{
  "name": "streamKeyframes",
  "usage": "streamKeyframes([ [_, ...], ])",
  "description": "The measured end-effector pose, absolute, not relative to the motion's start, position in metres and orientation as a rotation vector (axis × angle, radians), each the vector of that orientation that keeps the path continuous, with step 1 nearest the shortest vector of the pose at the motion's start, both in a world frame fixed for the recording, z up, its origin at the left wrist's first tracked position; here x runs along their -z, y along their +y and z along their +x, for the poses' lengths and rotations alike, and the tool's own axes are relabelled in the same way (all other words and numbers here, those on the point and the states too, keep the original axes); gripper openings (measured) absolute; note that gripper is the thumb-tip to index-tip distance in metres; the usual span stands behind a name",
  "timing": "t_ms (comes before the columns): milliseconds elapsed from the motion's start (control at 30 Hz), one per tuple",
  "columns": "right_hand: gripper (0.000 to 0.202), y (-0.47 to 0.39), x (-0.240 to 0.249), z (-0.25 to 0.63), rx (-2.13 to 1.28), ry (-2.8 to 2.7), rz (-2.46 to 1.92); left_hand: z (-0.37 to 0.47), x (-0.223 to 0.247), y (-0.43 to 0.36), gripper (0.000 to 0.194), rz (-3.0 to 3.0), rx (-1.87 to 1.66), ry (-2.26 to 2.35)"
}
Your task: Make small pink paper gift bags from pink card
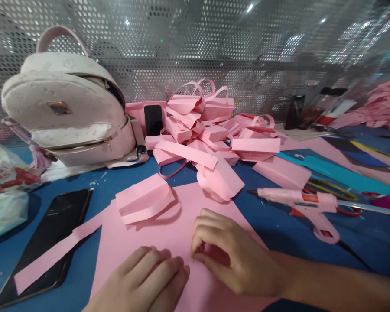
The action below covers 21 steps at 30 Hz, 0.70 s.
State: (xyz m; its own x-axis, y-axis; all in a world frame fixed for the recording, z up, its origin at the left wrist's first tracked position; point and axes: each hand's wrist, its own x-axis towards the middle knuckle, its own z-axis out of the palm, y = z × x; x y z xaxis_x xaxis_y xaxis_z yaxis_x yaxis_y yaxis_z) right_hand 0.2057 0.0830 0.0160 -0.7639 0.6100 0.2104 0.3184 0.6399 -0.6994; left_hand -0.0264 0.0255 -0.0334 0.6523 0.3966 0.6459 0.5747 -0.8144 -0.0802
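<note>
A large pink paper sheet (143, 234) lies flat on the blue table in front of me. My left hand (143, 281) rests on its near part with the fingers curled together, pressing down. My right hand (230, 255) sits beside it, fingertips bent and pinching at the paper's surface. A small folded pink paper piece (143, 201) lies on the sheet just beyond my hands. A long pink paper strip (52, 255) runs off the sheet to the left.
A black phone (45, 242) lies under the strip at left. A pile of folded pink paper bags (208, 125) stands behind, with a pale backpack (68, 104) and second phone (153, 119). A pink glue gun (299, 203) lies right, near scissors and blue paper (338, 173).
</note>
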Motion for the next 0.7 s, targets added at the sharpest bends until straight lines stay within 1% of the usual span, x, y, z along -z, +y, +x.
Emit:
streamKeyframes([
  [233,0.009,0.0836,-0.0157,0.2061,-0.9,-2.43,-0.749,-0.0299,0.0352,0.0234,0.034,-2.622,0.916,-0.78],
  [500,0.014,0.081,-0.0177,0.2017,-0.905,-2.456,-0.629,-0.0296,0.0352,0.0236,0.038,-2.597,0.903,-0.763],
  [700,0.01,0.0822,-0.0153,0.205,-0.883,-2.433,-0.712,-0.029,0.0347,0.0239,0.036,-2.612,0.903,-0.77],
])
